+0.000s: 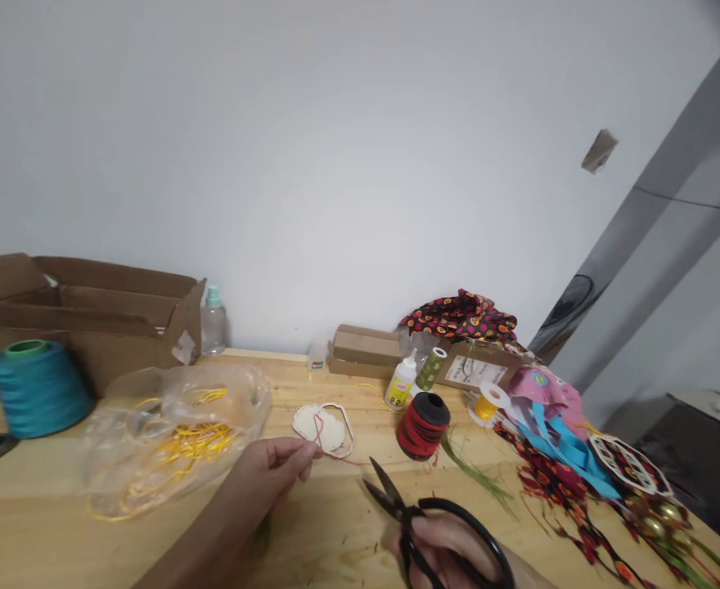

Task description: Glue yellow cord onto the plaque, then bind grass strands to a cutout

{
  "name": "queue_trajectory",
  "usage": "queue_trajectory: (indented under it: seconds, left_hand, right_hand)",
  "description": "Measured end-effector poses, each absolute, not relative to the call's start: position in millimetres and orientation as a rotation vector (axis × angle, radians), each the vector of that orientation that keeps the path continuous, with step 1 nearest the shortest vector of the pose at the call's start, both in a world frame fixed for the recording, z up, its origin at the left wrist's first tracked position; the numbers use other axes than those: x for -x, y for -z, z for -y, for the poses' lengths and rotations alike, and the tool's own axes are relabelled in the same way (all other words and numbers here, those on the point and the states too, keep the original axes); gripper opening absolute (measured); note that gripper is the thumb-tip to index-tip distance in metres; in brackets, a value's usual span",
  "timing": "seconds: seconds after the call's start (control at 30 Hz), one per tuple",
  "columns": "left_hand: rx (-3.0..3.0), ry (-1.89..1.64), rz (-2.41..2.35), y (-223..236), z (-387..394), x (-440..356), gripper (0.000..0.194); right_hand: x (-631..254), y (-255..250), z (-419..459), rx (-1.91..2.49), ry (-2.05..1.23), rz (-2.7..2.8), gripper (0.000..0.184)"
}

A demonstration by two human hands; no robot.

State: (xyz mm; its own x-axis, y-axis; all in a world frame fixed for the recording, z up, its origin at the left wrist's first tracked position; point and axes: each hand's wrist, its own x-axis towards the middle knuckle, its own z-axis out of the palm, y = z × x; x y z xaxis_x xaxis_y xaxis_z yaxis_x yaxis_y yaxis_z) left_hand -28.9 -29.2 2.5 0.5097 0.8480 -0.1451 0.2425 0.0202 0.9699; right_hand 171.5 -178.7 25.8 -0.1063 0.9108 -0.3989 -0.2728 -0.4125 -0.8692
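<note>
My left hand [286,460] pinches a thin red thread [348,462] between thumb and fingertips near the middle of the table. The thread runs right toward a black spool wound with red thread [422,427]. Just beyond my fingertips lies a flat, cream-coloured cutout piece [318,424] with a looped frame at its right side, and red thread crosses it. In my right hand [449,550] is a pair of black-handled scissors [397,501], blades parted and pointing up and left toward the thread. Something green shows partly under my left hand; I cannot make out what it is.
At left stand a teal thread cone [41,393], an open cardboard box [120,352] and a plastic bag of yellow cord [182,442]. A glue bottle [401,383], a green spool [432,370] and a yellow spool [488,404] stand behind. Patterned fabric strips [556,483] cover the right edge.
</note>
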Motion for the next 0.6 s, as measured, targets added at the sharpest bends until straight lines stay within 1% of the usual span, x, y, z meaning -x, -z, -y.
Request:
queue_trajectory:
  seconds: [0.1, 0.17, 0.23, 0.3, 0.37, 0.43, 0.5, 0.53, 0.6]
  left_hand:
    - [-1.52, -0.618, -0.974, -3.4, 29.8, 29.6, 0.051]
    - [-1.532, -0.604, -0.968, -5.0, 29.9, 29.9, 0.049]
    - [-1.535, -0.591, -0.962, -6.2, 29.5, 30.1, 0.047]
    - [-1.508, -0.59, -0.951, -5.8, 29.0, 30.5, 0.045]
    - [-1.455, -0.602, -0.938, -4.3, 29.0, 31.0, 0.044]
    - [-1.393, -0.611, -0.928, -3.0, 30.0, 31.3, 0.043]
    - [-1.339, -0.611, -0.911, -3.5, 32.1, 30.5, 0.044]
    - [-1.308, -0.611, -0.9, -4.6, 33.6, 29.4, 0.044]
    - [-1.246, -0.62, -0.874, -8.5, 37.5, 25.6, 0.045]
  right_hand:
    - [-167.0, -27.3, 163.7, 1.306, -1.732, 0.722, 0.032]
    - [-166.3, -26.4, 157.6, 1.454, -1.638, 0.813, 0.036]
    - [-170.9, -23.7, 155.5, 1.651, -1.427, 1.003, 0.038]
    - [-184.1, -19.8, 157.6, 1.827, -1.149, 1.269, 0.035]
    - [-205.9, -16.5, 163.2, 1.937, -0.88, 1.562, 0.027]
    - [-231.5, -16.0, 170.9, 2.006, -0.669, 1.792, 0.015]
    - [-251.6, -19.5, 177.8, 2.085, -0.465, 1.939, 0.033]
    - [-256.6, -22.5, 180.0, 2.112, -0.361, 1.975, 0.039]
    - [-252.5, -29.1, 180.1, 2.07, -0.241, 1.977, 0.037]
